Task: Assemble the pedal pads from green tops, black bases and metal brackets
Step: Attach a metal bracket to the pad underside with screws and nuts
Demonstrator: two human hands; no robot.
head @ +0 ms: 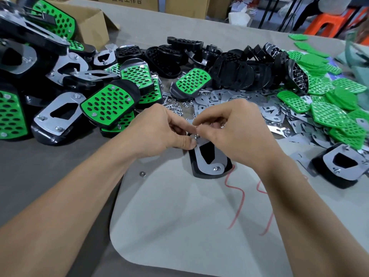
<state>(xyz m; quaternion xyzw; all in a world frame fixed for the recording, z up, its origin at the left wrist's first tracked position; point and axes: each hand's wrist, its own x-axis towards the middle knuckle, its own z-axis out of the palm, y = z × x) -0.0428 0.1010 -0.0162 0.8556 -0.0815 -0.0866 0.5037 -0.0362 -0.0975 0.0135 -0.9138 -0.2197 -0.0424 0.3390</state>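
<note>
Finished pads (pixel 107 104) heaped left; left hand (pixel 159 132) grips the top end of the upturned black base (pixel 207 175), thumb on its metal bracket (pixel 199 158); loose nuts (pixel 175 106) scattered just beyond; right hand (pixel 235 128) pinches a small nut (pixel 194 136) at the bracket's top corner; lower bolt (pixel 216 168) looks already nutted; risk: cross-threading if the base rocks on the table (pixel 50 166), or a dropped nut lost among the loose ones; green tops (pixel 329 108) far right.

Cardboard box (pixel 89 23), orange stool (pixel 327 22), red-scribbled pale mat (pixel 179 226)
</note>
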